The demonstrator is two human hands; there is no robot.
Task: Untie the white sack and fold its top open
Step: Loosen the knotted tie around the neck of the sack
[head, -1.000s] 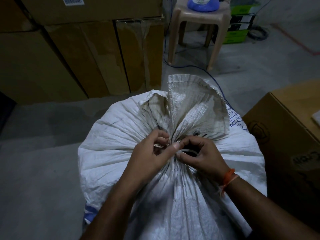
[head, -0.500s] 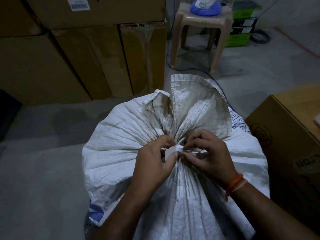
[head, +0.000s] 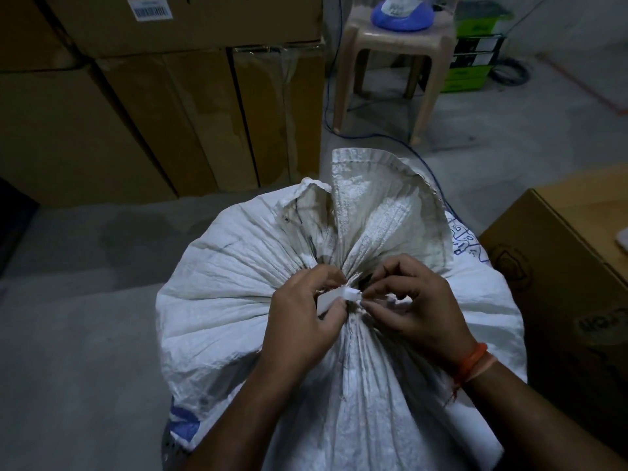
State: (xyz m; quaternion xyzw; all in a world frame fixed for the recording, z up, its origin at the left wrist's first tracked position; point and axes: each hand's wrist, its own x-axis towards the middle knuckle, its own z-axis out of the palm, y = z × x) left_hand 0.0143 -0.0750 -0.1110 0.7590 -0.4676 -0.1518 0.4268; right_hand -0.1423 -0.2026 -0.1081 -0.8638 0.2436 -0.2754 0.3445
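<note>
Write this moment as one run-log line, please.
step: untying | both hands pinch white strip tie | white woven sack neck gathered | top unfolded

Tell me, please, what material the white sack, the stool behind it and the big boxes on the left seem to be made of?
White sack: apparently woven plastic, matte; a fine weave grain and stiff creases show.
Stool: probably moulded plastic, beige, smooth with a slight sheen, legs and seat in one piece.
Boxes: brown cardboard, matte; clear tape shines along a seam.
</note>
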